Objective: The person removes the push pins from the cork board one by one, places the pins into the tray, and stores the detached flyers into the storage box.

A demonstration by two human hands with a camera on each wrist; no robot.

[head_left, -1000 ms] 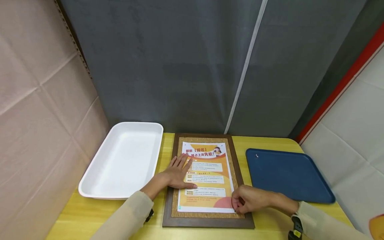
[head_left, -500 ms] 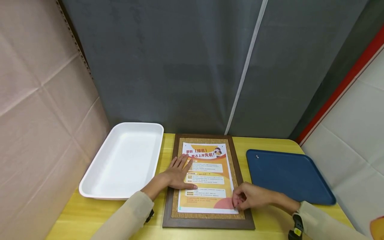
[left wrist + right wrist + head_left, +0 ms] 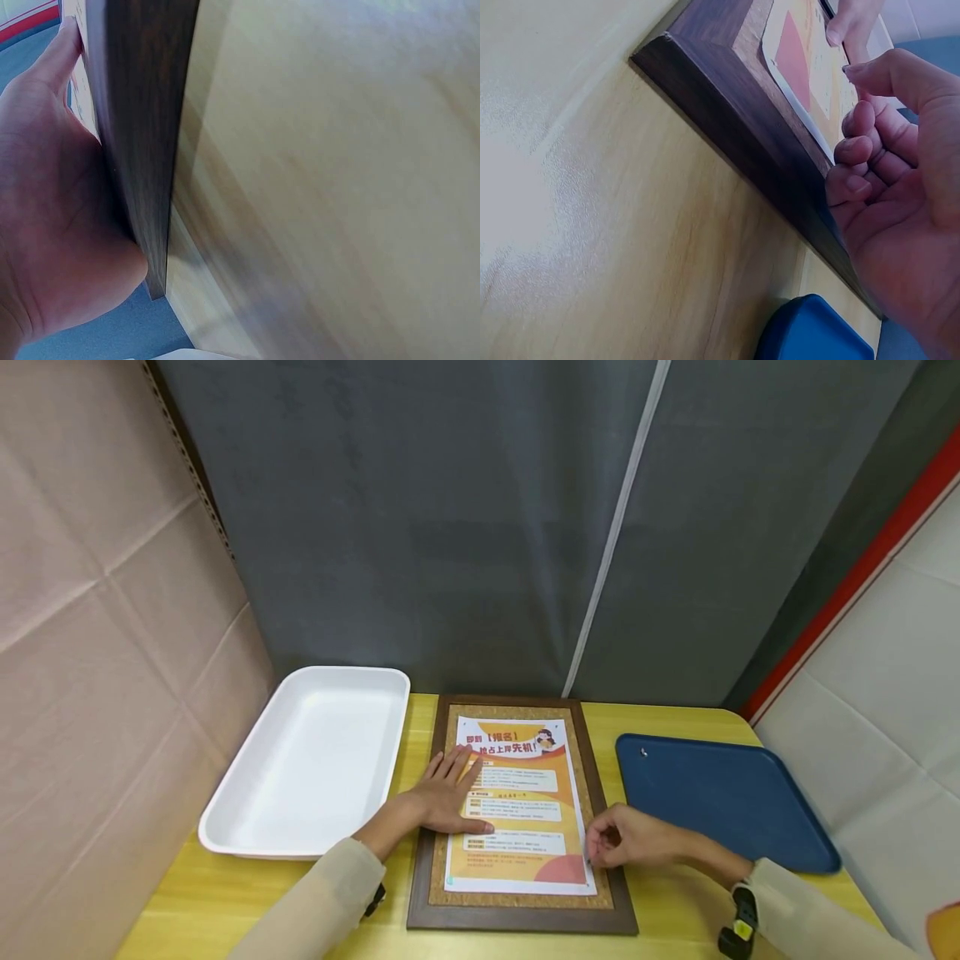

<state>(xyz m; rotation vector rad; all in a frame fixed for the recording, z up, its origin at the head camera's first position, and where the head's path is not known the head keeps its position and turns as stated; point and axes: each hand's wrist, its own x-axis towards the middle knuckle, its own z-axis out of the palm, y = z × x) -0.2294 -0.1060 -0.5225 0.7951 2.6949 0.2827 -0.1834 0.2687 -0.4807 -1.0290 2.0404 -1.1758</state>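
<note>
My left hand lies flat with fingers spread on a printed orange-and-white poster, its palm heel over the frame's left edge. The poster lies on a cork board with a dark brown wooden frame. Small dark pin-like marks show at the poster's top corners. Just beside the poster's lower right edge is my right hand, fingers curled, thumb and forefinger pinched together. A tiny dark pin shows at those fingertips in the right wrist view, mostly hidden by them.
Left of the board stands a white tray with raised sides. A blue tray lies at the right, with a small shiny pin near its far left corner. The yellow wood-grain table ends at a grey curtain.
My right hand has moved slightly up along the poster's right edge, away from its lower right corner, fingers still pinched. The left hand stays in place.
</note>
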